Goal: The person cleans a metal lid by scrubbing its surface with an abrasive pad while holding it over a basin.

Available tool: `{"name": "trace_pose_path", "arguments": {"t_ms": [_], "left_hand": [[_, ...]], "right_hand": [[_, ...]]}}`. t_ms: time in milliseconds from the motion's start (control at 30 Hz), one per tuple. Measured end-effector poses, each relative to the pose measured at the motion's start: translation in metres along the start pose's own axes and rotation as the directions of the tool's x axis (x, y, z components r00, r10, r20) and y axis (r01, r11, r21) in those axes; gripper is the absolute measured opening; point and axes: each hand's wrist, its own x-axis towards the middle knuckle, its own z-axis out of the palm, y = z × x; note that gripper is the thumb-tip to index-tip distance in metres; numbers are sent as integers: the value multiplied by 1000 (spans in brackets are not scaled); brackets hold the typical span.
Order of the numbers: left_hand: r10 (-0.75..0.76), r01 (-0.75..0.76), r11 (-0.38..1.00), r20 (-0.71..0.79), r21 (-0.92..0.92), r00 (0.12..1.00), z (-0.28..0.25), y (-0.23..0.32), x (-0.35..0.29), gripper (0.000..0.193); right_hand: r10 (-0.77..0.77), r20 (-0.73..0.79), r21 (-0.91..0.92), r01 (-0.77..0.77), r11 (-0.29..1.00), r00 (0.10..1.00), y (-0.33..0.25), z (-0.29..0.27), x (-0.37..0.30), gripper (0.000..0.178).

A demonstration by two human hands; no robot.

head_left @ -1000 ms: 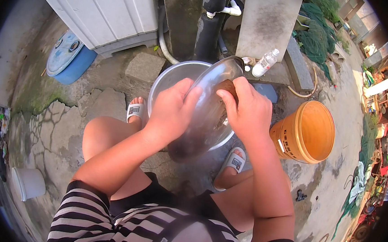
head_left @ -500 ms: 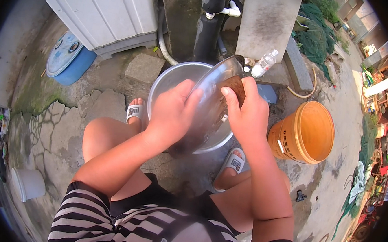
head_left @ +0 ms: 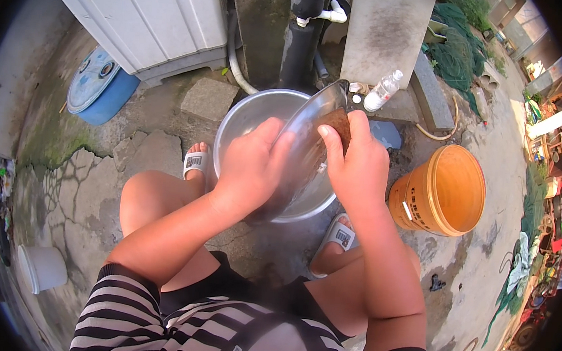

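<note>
left hand (head_left: 250, 167) gripping tilted glass lid (head_left: 306, 138), right hand (head_left: 353, 164) fingers closed on brown scrub pad (head_left: 337, 122) against lid, over steel basin (head_left: 253, 111), orange bucket (head_left: 446, 190) nr right

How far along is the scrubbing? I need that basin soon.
Underway, not finished. The left hand steadies a tilted glass lid over the steel basin, while the right hand presses a brown scrubber against it. Nothing washed is set aside; whether the basin holds more is hidden.
</note>
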Motion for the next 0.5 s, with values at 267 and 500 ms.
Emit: {"name": "trace_pose_path", "arguments": {"t_ms": [267,500], "left_hand": [[43,-42,998,-29,50,999,-1,-2,0,22],[43,-42,999,-51,15,998,1,-2,0,23]], "right_hand": [[28,97,41,-32,999,995,-3,-1,0,34],[55,52,131,-62,989,997,-1,1,-1,35]]}}
